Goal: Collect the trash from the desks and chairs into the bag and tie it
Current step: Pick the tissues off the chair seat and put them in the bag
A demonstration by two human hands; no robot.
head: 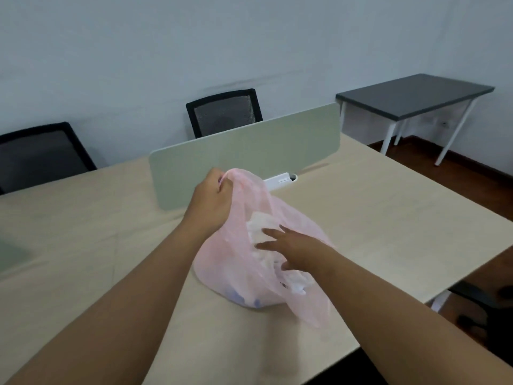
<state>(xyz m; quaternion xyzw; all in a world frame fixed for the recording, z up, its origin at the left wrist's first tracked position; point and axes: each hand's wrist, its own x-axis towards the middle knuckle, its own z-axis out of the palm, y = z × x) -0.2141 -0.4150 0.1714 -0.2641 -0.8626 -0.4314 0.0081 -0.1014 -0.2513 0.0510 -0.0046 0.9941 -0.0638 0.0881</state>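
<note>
A pale wall (111, 51) closes the room behind a wide, light worktop (388, 218). A green divider (249, 145) stands across it, and a black mesh chair (224, 112) is beyond. Near the front edge of the worktop sits the pink bag (216, 262), thin and half see-through. The left hand (213, 201) has its grip clamped on the bag's upper rim and holds it up. The right hand (297, 248) has its grip apart, fingers straight at the mouth, over crumpled white paper (258, 229). I judge the bag light, soft, slippery and easy to tear, so it is best taken by the gathered rim. No writing can be read.
</note>
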